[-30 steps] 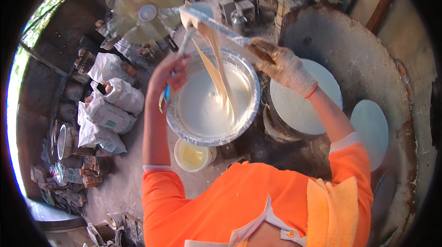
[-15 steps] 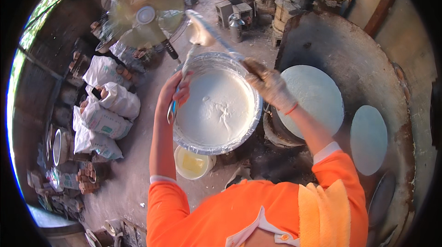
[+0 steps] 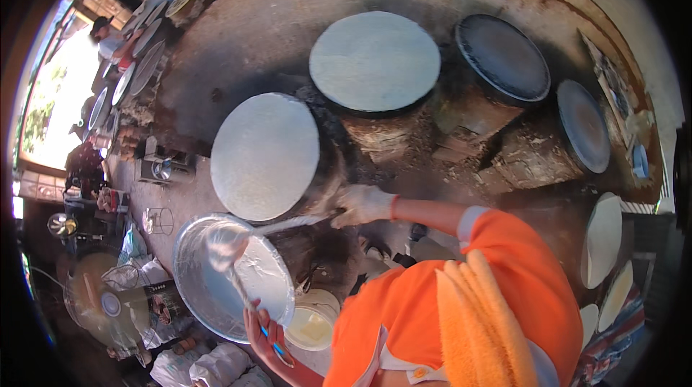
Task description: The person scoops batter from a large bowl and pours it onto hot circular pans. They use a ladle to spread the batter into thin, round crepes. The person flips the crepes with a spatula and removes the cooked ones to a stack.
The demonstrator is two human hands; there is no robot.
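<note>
My right hand [image 3: 364, 205], in a whitish glove, is closed round the long handle of a ladle [image 3: 292, 225]. The ladle's head, blurred by motion, is over a wide metal basin [image 3: 180, 272] of white batter [image 3: 261, 266]. At the basin's near edge, my bare left hand [image 3: 261, 326] grips a thin batter-coated utensil [image 3: 238, 282] with a blue part on its handle. It slants up toward the ladle's head; its kind is unclear. Just beyond my right hand lies a round griddle covered with a pale sheet [image 3: 265, 156].
A second pale-covered griddle [image 3: 375, 61] and dark round griddles [image 3: 502, 57] [image 3: 584, 126] stand on stoves along the curved wall. A bucket [image 3: 328, 300] with yellowish liquid sits beside the basin. A fan [image 3: 110, 304] and white sacks [image 3: 220, 367] are at lower left; another person [image 3: 115, 41] is far left.
My view has swung right, bringing more griddles into sight. The basin appears further left and lower. Both hands keep their holds, and the ladle's head now appears over the basin.
</note>
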